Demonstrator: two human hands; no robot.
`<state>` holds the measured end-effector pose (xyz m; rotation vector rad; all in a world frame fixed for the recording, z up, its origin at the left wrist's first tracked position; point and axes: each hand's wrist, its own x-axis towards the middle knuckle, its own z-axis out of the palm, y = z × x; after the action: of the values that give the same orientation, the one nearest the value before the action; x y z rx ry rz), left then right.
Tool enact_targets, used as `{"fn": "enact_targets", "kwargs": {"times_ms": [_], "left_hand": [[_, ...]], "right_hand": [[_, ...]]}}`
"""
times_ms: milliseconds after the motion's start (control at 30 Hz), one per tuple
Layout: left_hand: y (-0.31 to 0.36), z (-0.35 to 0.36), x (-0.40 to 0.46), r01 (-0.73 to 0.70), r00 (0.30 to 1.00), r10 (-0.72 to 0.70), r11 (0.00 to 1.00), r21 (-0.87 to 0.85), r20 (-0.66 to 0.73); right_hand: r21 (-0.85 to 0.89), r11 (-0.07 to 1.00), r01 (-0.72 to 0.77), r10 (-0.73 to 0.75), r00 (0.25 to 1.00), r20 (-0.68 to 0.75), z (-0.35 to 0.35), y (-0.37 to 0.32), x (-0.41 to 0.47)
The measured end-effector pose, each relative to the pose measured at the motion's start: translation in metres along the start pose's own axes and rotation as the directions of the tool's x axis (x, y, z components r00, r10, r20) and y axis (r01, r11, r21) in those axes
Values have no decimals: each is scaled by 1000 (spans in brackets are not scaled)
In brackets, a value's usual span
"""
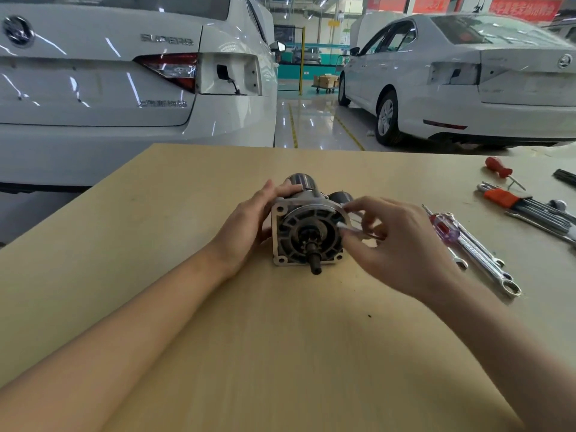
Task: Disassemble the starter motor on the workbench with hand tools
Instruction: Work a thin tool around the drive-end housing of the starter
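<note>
A grey metal starter motor [307,227] lies on its side near the middle of the pale wooden worktop [280,338], its square mounting flange and dark pinion shaft facing the camera and its shiny cylindrical body pointing away towards the cars.

The left hand [249,222] rests against the left side of the starter motor, fingers curved up over the housing behind the flange and gripping it. The right hand [396,244] is at the right side of the starter motor; its thumb and forefinger pinch a small silvery piece [344,226] right at the flange's right edge. What that piece is cannot be made out, as it is small and blurred.

To the right of the starter motor, just past the right hand, a screwdriver with a clear purple and red handle [444,226] lies across a pair of chrome combination spanners [486,260]. Further right of the starter motor sits a set of hex keys in an orange holder [526,207], and behind that set a red-handled screwdriver [498,168].

Beyond the worktop's far edge, behind the starter motor, a white saloon car [124,88] stands on the left with its outer tail lamp removed, and a second white car [467,79] stands on the right on a glossy workshop floor [311,123].
</note>
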<state>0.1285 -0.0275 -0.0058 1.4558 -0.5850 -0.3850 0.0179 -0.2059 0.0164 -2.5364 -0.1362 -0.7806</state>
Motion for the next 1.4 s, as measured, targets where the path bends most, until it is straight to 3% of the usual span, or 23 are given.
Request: {"fn": "enact_targets", "kwargs": {"times_ms": [233,367,567,767,867,1067,1133,1200,1300,1400], "left_hand": [[-6,9,3,9,998,-19,989,-146,-64],[-7,8,5,-3,996,-10,989,-146,-89],[-8,6,6,-12,996,-1,989,-145,-88],[-7,7,5,-16,995,1,990,-141,-104],[-6,9,5,-42,991,37,998,-42,-132],[-2,8,2,-60,989,68,996,59,-131],[-2,8,1,-59,992,67,996,73,-111],[-2,6,0,-55,994,62,995,84,-88],[-3,5,-3,-29,999,30,998,62,-13],[6,4,-6,-68,993,79,991,-117,87]], "right_hand": [[-156,982,108,-101,994,52,13,1,2],[-74,991,108,-106,994,36,14,4,3],[-224,958,177,-169,984,57,18,3,2],[-220,952,214,-198,976,96,11,0,-1],[-222,944,242,-231,970,77,8,0,-6],[136,990,37,-47,996,73,3,6,-3],[332,941,-73,18,986,166,-9,4,1],[453,880,-145,73,982,172,-24,4,4],[488,834,-257,276,960,34,-36,16,11],[409,757,-510,511,852,118,-33,32,15]]}}
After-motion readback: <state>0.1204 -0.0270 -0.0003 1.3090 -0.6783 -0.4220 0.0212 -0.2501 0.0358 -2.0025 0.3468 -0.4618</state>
